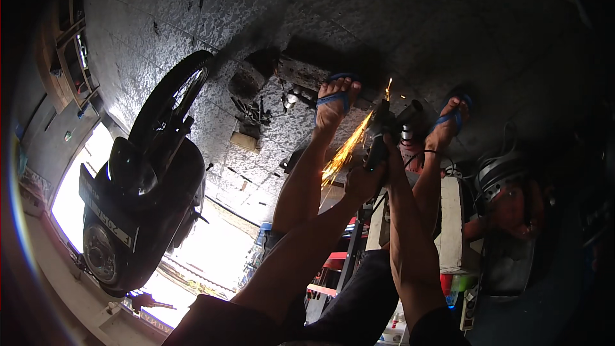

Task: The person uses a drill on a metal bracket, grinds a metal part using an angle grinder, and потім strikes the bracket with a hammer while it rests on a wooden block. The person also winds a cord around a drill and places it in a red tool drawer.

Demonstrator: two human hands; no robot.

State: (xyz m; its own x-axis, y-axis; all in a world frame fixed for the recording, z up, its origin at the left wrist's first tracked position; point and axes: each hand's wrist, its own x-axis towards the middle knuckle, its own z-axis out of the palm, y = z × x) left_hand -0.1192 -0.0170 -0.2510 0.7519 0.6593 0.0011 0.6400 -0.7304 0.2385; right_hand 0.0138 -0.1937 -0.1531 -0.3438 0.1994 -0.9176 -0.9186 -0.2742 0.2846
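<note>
Both my hands meet at a dark elongated piece [377, 151], whose exact kind the shadow hides. The fingers of my left hand [362, 182] are closed around its lower end. Just above and to the right, my right hand [393, 157] is closed against the same piece. A stream of orange sparks [346, 152] shoots down and left from its upper part, and a smaller burst rises at the top. Close by on the right, between my feet, is a red-bodied power tool [412, 156] with a silver neck and a dark round part; its contact with the piece cannot be made out.
My feet in blue flip-flops [332, 97] flank the work. Beyond the left foot lie a dark block [302, 72], loose metal bits [255, 113] and a pale block [245, 141]. A motorcycle [138, 202] stands at left. A pale box-like bench [450, 227] is near my right forearm.
</note>
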